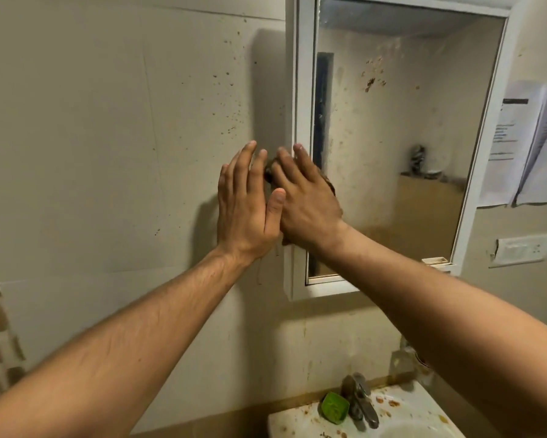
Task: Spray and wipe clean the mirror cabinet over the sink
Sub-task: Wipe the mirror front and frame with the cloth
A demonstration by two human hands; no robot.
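My right hand [307, 200] presses a cloth [269, 176], fingers flat, on the left frame of the mirror cabinet [300, 90]; left hand [247, 210] open alongside. Caution: the ungripped cloth may slip into the sink [297, 418].

- Single view: a wide-angle camera worn on the person's head, standing close to the wall [108, 121].
- It faces forward and slightly downward. Both forearms rise from the lower edge to the left hand [247, 203] and right hand [307, 207] at frame centre.
- The mirror cabinet [300, 90] sits right of centre, viewed at an angle from its left, its top cut by the frame.
- The sink [297, 418] is seen from above at the bottom edge, partly cut off.
- Straight edges bow toward the frame margins.
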